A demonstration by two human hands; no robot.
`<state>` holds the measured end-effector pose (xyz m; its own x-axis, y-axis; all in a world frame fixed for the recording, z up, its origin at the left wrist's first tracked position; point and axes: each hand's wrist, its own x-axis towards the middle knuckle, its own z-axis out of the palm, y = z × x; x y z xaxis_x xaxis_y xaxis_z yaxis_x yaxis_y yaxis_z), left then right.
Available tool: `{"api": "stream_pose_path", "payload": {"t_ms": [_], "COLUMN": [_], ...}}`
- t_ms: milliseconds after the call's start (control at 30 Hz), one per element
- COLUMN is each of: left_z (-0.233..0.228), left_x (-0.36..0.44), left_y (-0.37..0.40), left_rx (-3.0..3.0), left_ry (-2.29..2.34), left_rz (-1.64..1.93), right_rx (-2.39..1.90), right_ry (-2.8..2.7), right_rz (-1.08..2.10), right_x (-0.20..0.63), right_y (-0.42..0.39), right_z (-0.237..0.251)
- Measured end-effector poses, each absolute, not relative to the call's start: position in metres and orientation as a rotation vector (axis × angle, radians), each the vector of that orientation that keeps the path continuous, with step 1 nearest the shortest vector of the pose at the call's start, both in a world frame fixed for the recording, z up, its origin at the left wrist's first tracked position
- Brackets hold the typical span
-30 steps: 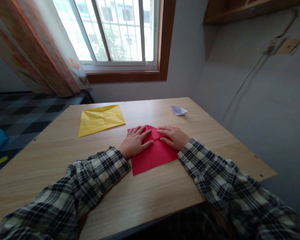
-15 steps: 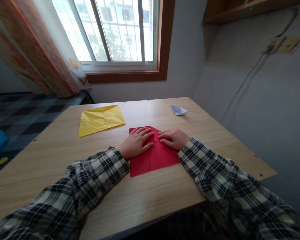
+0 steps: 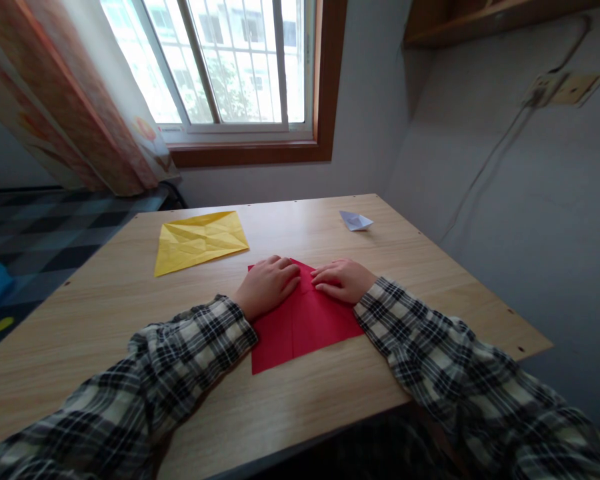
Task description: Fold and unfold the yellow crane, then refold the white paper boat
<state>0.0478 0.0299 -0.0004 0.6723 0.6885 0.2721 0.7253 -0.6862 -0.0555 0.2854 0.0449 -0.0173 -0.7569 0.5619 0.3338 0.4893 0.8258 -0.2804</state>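
A sheet of red paper lies on the table in front of me, with a lengthwise crease and folds near its far end. My left hand rests over its far left part, fingers curled together on the paper. On the far right part, my right hand has bent fingers closed at the folded edge. The fingertips of both hands face each other across a small gap. Beneath the hands the folds are partly hidden.
Creased yellow paper lies at the table's back left. A small folded white paper boat sits at the back right. The wooden table ends before the right wall. A window and curtain are behind it.
The red paper has slid a little toward me and to the left. My left hand's fingers, spread flat before, are now curled together. My right hand has barely moved.
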Motion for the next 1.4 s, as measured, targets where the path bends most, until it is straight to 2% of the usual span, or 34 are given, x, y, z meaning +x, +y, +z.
{"api": "stream_pose_path", "payload": {"t_ms": [1400], "left_z": [-0.015], "left_x": [0.042], "left_y": [0.038], "left_rx": [-2.710], "left_ry": [-1.252], "left_rz": [-0.350], "right_rx": [-0.800], "right_ry": [-2.573], "right_rz": [0.333], "right_x": [0.286], "right_y": [0.042], "right_z": [-0.016]}}
